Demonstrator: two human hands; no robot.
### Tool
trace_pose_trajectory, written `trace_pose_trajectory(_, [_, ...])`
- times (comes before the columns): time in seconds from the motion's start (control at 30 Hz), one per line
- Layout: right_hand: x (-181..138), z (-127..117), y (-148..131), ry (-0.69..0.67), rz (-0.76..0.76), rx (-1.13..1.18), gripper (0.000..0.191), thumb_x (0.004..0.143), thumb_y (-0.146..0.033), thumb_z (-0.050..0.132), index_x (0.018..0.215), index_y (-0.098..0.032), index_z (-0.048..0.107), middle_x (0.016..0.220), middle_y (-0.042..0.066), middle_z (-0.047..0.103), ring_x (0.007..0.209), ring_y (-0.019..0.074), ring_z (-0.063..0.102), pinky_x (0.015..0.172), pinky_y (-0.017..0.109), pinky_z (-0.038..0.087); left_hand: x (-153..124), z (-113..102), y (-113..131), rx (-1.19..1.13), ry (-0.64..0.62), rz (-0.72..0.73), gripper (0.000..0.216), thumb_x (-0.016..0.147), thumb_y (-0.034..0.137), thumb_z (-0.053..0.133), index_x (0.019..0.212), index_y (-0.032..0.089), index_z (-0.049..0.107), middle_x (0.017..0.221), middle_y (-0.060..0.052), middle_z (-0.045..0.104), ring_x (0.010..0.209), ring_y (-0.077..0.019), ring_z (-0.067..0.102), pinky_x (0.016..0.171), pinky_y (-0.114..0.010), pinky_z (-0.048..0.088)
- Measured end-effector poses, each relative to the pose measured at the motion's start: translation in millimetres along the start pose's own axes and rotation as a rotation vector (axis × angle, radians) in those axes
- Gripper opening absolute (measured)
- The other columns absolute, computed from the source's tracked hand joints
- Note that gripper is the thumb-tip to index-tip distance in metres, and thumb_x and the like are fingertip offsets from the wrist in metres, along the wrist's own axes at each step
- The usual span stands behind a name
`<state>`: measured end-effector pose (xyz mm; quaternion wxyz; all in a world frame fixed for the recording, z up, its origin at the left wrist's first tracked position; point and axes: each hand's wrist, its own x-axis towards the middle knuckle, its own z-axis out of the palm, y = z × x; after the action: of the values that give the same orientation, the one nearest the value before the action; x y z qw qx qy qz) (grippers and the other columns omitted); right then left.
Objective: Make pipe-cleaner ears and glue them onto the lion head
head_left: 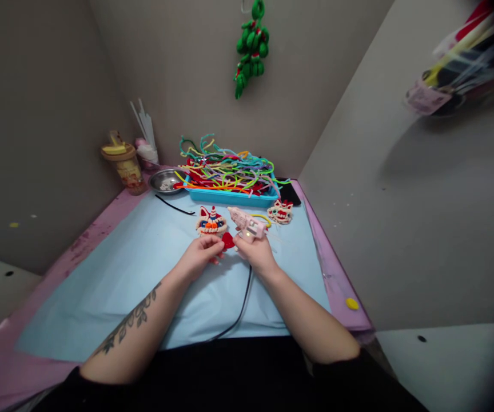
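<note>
My left hand [204, 255] pinches a small red fuzzy piece [228, 240] by its left side. Gripped in my right hand [256, 255] is a pink glue gun [247, 224], its nozzle pointing up and to the left. The right fingertips come close to the red piece's right edge; whether they touch it I cannot tell. Just behind my left hand lies a lion-head figure [211, 222] of pipe cleaners, with blue and orange parts. A second such figure [280, 212], in white and red, rests farther right.
A blue tray [234, 197] heaped with colourful pipe cleaners [230, 169] stands at the back. To its left are a metal bowl [167, 181], a drink cup [127, 169] and a black pipe cleaner [175, 205]. A black cord [243, 306] runs toward my body.
</note>
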<state>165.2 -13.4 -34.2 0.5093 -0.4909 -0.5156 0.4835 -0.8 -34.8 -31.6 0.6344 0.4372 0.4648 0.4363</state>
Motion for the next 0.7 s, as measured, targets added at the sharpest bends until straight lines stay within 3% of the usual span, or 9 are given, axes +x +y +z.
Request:
trace_pose_trajectory(0.23, [-1.7, -0.9, -6.2, -0.028, 0.010, 0.062, 0.026, 0.064, -0.031, 0.069, 0.085, -0.018, 0.062, 0.063, -0.001, 0.060, 0.059, 0.0151, 0.055, 0.054, 0.026, 0.045, -2.2, -2.3, 5.1, -0.042, 0.004, -0.053, 0.037, 0.061, 0.044, 0.080, 0.076, 0.015, 0.062, 0.071, 0.000, 0.062, 0.061, -0.0112, 0.058, 0.045, -0.017, 0.037])
trace_pose_trajectory(0.47, [-1.2, -4.7, -7.4, -0.116, -0.005, 0.009, 0.032, 0.065, -0.035, 0.068, 0.092, -0.018, 0.064, 0.061, -0.002, 0.059, 0.056, 0.0140, 0.054, 0.051, 0.025, 0.043, -2.0, -6.5, 6.0, 0.132, 0.011, 0.032, 0.032, 0.066, 0.043, 0.074, 0.073, 0.014, 0.063, 0.060, 0.001, 0.058, 0.048, -0.0073, 0.045, 0.043, -0.018, 0.032])
trace_pose_trajectory(0.7, [-4.2, -5.4, -12.5, -0.204, 0.024, -0.030, 0.022, 0.067, -0.029, 0.066, 0.085, -0.017, 0.063, 0.051, -0.007, 0.046, 0.045, 0.0082, 0.038, 0.044, 0.021, 0.033, -4.6, -13.2, 9.0, 0.303, -0.058, 0.125, 0.026, 0.072, 0.040, 0.067, 0.073, 0.014, 0.065, 0.053, 0.003, 0.052, 0.041, -0.0059, 0.039, 0.040, -0.018, 0.028])
